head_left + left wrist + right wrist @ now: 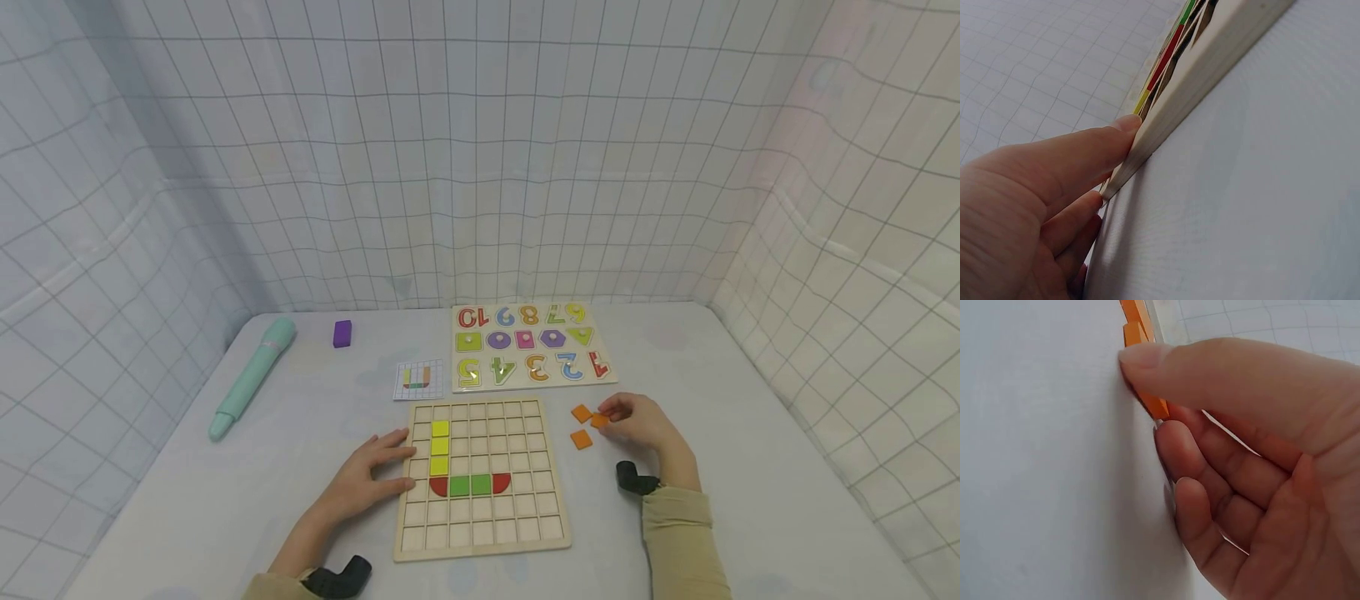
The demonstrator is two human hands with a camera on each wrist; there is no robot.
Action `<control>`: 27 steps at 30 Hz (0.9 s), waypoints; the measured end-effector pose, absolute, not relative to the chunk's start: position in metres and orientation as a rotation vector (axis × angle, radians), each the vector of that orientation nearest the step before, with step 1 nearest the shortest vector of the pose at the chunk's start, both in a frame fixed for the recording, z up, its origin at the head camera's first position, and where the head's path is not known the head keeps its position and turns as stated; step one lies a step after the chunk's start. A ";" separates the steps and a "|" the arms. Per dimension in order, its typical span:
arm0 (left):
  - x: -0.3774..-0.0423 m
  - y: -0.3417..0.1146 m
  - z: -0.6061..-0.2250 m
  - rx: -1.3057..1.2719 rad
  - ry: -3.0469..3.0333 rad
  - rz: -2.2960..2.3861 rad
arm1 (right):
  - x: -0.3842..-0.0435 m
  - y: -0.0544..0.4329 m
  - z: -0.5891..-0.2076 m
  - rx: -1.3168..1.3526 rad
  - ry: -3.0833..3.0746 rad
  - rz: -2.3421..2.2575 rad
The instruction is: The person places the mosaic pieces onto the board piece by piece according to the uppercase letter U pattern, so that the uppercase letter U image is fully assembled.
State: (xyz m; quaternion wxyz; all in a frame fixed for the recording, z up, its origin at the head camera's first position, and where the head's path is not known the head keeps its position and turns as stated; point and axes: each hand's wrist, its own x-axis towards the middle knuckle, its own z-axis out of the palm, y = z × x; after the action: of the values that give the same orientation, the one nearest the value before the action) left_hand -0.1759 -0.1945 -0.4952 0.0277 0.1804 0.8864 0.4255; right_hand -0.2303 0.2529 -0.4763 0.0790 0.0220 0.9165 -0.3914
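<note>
A wooden grid board lies on the table, holding yellow squares, green squares and red quarter-round tiles. My left hand rests at its left edge, fingers extended and spread; in the left wrist view the thumb touches the edge of the board. Right of the board, my right hand pinches an orange square tile at table level. In the right wrist view the thumb covers part of that tile. Two more orange squares lie beside it.
Behind the grid board lie a pattern card and a number-and-shape puzzle board. A purple block and a mint-green stick-shaped object lie on the left. Grid-patterned curtains enclose the table at the back and sides.
</note>
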 end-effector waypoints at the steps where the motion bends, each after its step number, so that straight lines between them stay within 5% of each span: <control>1: -0.176 -0.194 -0.495 0.556 2.735 1.314 | -0.231 0.253 -0.476 0.064 2.745 -1.171; 27: -0.177 -0.194 -0.496 0.558 2.745 1.312 | -0.229 0.220 -0.445 -0.474 2.689 -1.418</control>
State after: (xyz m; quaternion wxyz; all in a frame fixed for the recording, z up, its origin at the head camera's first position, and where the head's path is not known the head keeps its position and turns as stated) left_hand -0.1767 -0.1942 -0.4964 0.0243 0.1803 0.8872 0.4240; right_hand -0.2286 0.2198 -0.4448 0.0327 -0.1539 0.8735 -0.4606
